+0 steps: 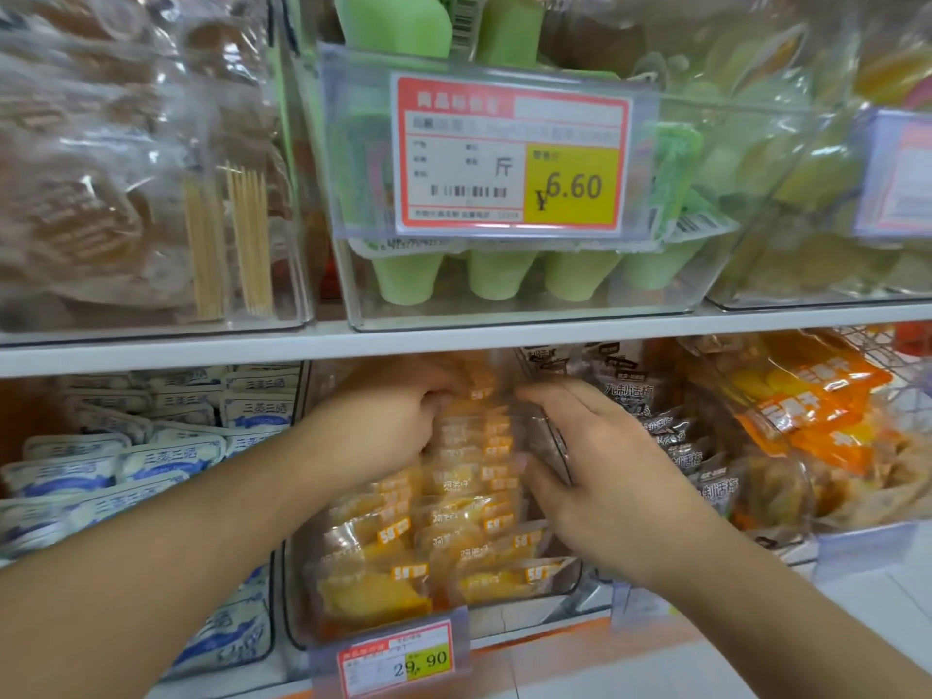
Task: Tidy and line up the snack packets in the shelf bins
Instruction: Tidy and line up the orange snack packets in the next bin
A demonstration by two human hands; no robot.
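I see yellow snack packets [454, 502] rowed front-to-back in clear bin [297, 587], left hand [398, 416] curled gripping rear packets, right hand [600, 476] flat, fingers straight against them, white shelf [201, 348] above

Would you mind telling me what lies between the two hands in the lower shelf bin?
In the head view, a stack of yellow snack packets lies between the left hand and right hand.

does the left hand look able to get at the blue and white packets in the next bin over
Probably yes. The blue and white packets lie exposed just left of the left hand, their bin open on top; only the clear divider stands between.
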